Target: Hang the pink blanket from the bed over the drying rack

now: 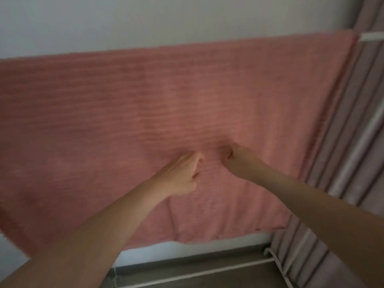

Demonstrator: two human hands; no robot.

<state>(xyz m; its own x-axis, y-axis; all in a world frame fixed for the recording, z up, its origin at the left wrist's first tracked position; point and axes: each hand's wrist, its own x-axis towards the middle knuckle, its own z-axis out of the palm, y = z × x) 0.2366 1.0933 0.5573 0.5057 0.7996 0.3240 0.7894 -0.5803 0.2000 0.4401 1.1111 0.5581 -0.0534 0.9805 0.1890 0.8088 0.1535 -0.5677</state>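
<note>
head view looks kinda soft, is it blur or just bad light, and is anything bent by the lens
Head view: dim, flat light, no glare; pink blanket and both hands, left hand and right hand, are soft all over; wide-angle lens tilts and bows the blanket's top edge and the curtain.

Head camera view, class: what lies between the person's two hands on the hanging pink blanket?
Only a narrow strip of pink blanket shows between the left hand and the right hand; nothing else lies there. Only the head view shows this.
</note>
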